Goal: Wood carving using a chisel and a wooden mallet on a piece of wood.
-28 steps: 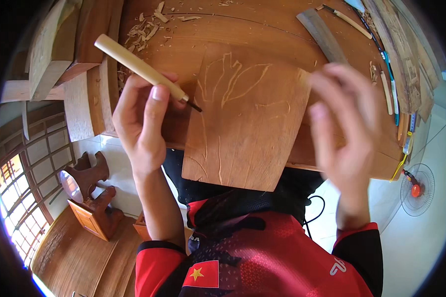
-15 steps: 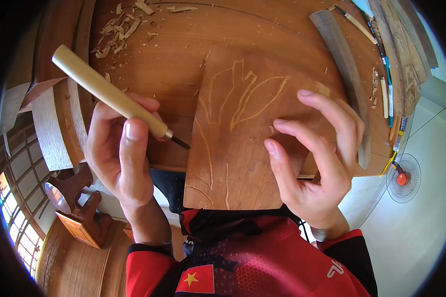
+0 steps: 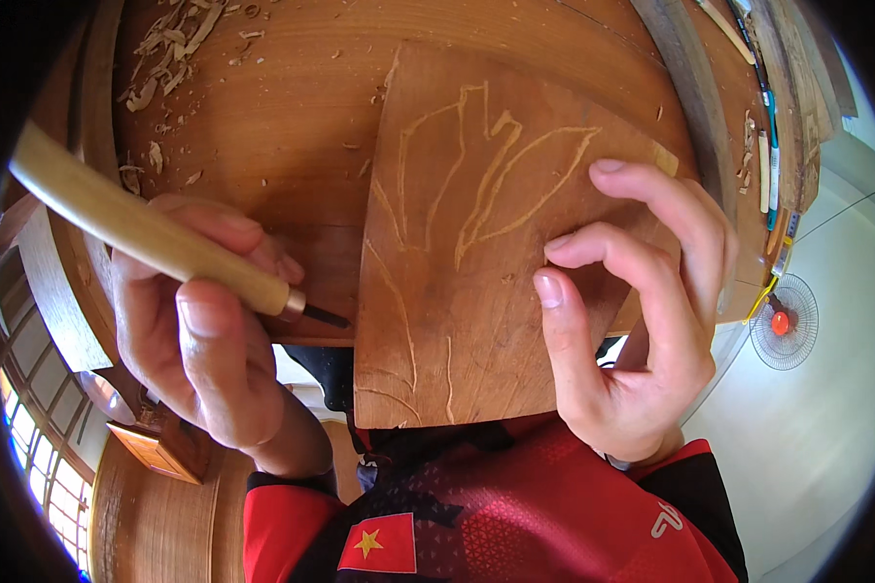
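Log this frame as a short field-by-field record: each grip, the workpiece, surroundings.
Left grip: closed on a wooden-handled carving tool
Tool tip: dark, beside the board's left edge; contact unclear
Right grip: fingers curled, open, at the board's right side; touch unclear
Workpiece: brown wooden board with pale carved outlines, leaf-like near its far end
Rest: wooden table; wood shavings, far left; fan with red centre, right, beyond the table

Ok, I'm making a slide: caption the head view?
Left hand holding a carving tool beside a line-carved wooden board.
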Motion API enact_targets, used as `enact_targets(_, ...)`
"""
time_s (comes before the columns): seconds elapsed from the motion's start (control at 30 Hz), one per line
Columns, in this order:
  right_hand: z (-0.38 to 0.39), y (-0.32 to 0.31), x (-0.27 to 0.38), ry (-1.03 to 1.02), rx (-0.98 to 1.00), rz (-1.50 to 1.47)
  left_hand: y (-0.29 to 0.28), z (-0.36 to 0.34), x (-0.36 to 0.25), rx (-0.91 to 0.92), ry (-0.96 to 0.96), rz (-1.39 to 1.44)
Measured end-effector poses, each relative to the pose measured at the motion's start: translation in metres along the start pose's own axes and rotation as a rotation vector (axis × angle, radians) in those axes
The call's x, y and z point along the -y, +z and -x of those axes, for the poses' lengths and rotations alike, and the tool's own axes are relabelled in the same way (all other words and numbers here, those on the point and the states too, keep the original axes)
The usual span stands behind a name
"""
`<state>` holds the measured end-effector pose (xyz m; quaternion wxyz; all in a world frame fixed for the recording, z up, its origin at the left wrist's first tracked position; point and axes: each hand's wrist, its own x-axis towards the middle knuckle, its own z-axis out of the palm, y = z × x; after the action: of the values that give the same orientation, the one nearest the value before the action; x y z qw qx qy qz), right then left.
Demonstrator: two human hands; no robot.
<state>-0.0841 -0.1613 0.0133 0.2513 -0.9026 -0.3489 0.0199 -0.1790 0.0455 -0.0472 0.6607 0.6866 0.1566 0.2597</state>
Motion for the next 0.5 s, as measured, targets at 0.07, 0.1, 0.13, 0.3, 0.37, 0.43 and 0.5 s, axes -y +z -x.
enact_targets(0.07, -0.002, -0.002, 0.0, 0.03, 0.008, -0.001, 0.0, 0.0, 0.0, 0.01, -0.001, -0.003)
enact_targets(0.1, -0.002, -0.002, -0.001, 0.023, 0.022, 0.003, -0.001, 0.0, -0.001, 0.018, -0.001, -0.012)
enact_targets(0.13, -0.003, -0.002, -0.001, 0.015, 0.035, 0.006, -0.002, 0.001, 0.0, 0.019, 0.0, -0.012)
enact_targets(0.3, -0.011, -0.008, 0.001, -0.012, 0.075, -0.012, 0.001, 0.001, -0.001, -0.058, -0.002, 0.053)
enact_targets(0.37, -0.011, -0.012, -0.003, -0.001, 0.131, -0.022, -0.001, 0.001, -0.001, -0.044, 0.004, 0.035)
enact_targets(0.43, -0.004, -0.013, -0.019, 0.107, -0.04, -0.217, 0.0, 0.001, 0.002, -0.046, -0.038, 0.042)
enact_targets(0.5, 0.003, -0.02, -0.026, 0.193, -0.157, -0.238, -0.004, 0.002, -0.005, -0.02, -0.034, 0.039)
